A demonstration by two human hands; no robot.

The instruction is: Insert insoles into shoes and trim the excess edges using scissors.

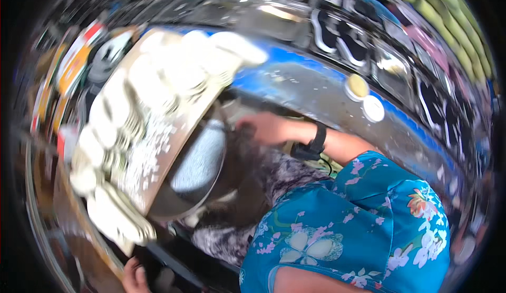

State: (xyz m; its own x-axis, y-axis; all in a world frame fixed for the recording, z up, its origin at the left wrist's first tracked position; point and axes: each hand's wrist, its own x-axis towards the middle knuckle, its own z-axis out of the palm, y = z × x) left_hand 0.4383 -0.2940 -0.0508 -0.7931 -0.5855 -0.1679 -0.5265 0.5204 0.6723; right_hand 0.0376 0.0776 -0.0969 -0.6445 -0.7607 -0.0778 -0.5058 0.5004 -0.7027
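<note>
My right hand (262, 127), with a black band on its wrist, is smeared by motion beside the rim of a round basin (208, 200). Whether it grips anything cannot be made out. Pale bluish-white material (200, 161) shows inside the basin. At the lower left my left hand (135, 277) is cut off by the picture's edge, its visible fingers slightly bent and apart. It lies near the table's corner, just below a stack of white shoe soles (116, 214). More white sole stacks (153, 77) and scattered small white pieces (147, 153) cover the brown board (182, 135).
Beyond the basin runs a blue-edged, stained grey bench (295, 82). A small tub of yellowish stuff (357, 87) and a white round lid (373, 109) sit on it. Black shoes with white soles (348, 42) lie behind, with metal trays (392, 71). Boxes (79, 66) stand at the left.
</note>
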